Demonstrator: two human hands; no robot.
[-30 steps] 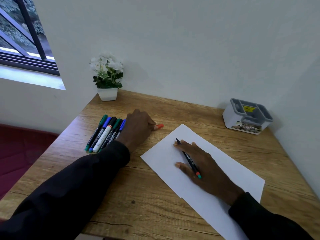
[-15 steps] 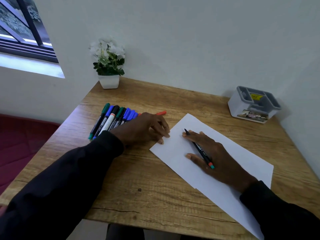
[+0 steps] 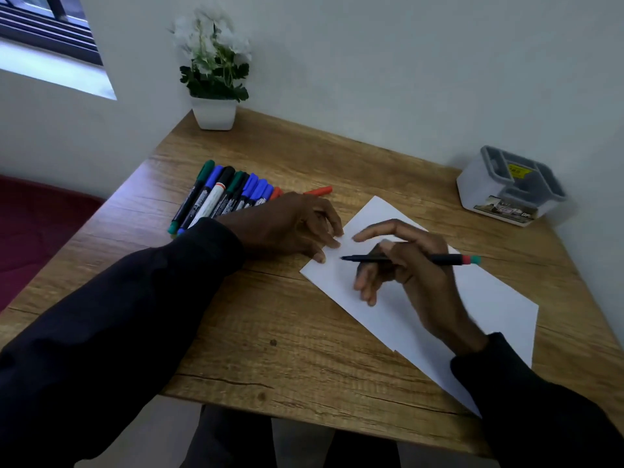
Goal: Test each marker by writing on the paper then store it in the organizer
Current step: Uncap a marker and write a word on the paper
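Fingers of the right hand pinch a black marker — it lies sideways over the white paper, tip pointing left. The left hand touches the paper's edge with loose fingertips.

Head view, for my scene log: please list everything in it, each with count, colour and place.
table: one, wood-brown, fills the middle.
paper: white, at least one sheet, table's right half.
markers: several in a row, caps green, blue and black, table's left, partly hidden by the left arm.
red marker: one, pokes out beyond the left hand.
black marker: one, red and green end, over the paper.
organizer: one, grey and white, far right corner.
potted plant: one, white flowers, white pot, far left corner.
window: one, dark frame, upper left.
dark red surface: left of the table.
sleeves: two, dark.
left hand: fingertips on the paper's corner.
right hand: holds the black marker.
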